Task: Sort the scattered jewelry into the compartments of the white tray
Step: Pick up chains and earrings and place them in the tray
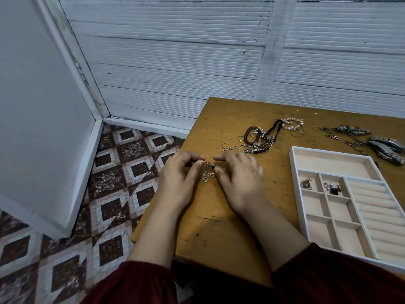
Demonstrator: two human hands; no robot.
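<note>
My left hand (178, 178) and my right hand (238, 181) meet near the table's left edge and together pinch a small dark earring (210, 165) between their fingertips. Small silver pieces (207, 177) dangle or lie just below it. The white tray (294, 185) sits at the right, with one earring (306, 183) in a small compartment and a dark cluster (332, 188) in the one beside it. A tangle of bracelets, chains and rings (262, 139) lies beyond my hands.
The wooden table (219, 227) ends just left of my left hand, above a patterned tile floor (122, 194). Metal watch bands and chains (372, 141) lie at the far right behind the tray. A ribbed white wall stands behind.
</note>
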